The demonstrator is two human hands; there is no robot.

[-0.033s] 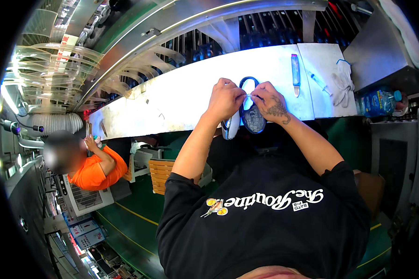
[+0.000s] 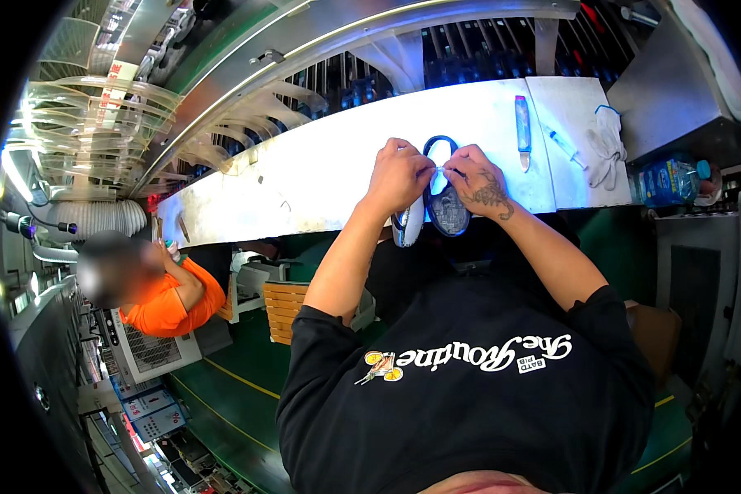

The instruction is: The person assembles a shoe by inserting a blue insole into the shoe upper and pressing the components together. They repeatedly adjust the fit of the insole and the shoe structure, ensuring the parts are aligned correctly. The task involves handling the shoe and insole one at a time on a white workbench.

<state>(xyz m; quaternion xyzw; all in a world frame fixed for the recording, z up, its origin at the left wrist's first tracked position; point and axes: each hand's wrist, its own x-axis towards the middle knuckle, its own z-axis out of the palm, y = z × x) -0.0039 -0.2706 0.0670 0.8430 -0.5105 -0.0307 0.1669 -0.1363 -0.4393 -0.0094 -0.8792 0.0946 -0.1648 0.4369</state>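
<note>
A dark blue shoe (image 2: 448, 211) hangs over the front edge of the white workbench (image 2: 305, 185), its patterned sole facing me. A second shoe, white and grey (image 2: 409, 224), lies against its left side. My left hand (image 2: 399, 174) and my right hand (image 2: 479, 183) meet at the blue shoe's collar. Both are closed, and their fingertips pinch a small white piece (image 2: 441, 169) on that shoe. I cannot tell what the white piece is.
On the bench to the right lie a blue utility knife (image 2: 523, 123), a thin syringe-like tool (image 2: 565, 145) and a white cloth (image 2: 606, 142). A water bottle (image 2: 665, 181) stands further right. A co-worker in orange (image 2: 169, 300) sits at the left near a wooden crate (image 2: 286, 311).
</note>
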